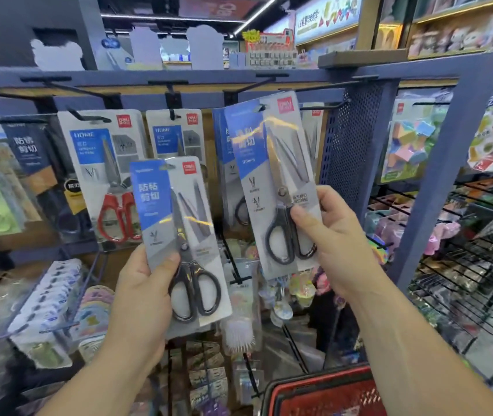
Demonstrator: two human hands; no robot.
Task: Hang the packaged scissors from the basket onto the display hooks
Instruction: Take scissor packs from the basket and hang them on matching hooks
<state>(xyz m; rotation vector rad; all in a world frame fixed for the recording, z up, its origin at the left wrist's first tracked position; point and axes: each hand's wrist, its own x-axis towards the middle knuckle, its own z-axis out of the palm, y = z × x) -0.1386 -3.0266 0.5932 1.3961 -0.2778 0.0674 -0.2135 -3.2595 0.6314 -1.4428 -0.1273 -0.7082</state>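
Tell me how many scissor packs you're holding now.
2. The lower pack is in the left hand; the raised pack is in the right hand. Stacked extras could be hidden behind either.

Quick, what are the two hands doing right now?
Left hand: holds the lower scissors pack, thumb on its front.
Right hand: holds the upper scissors pack, thumb on its front.

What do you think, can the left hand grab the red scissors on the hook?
Probably not right now. The left hand grips a black-handled scissors pack, so its fingers are full. The red scissors hang close by, just up and to its left, with nothing else in between.
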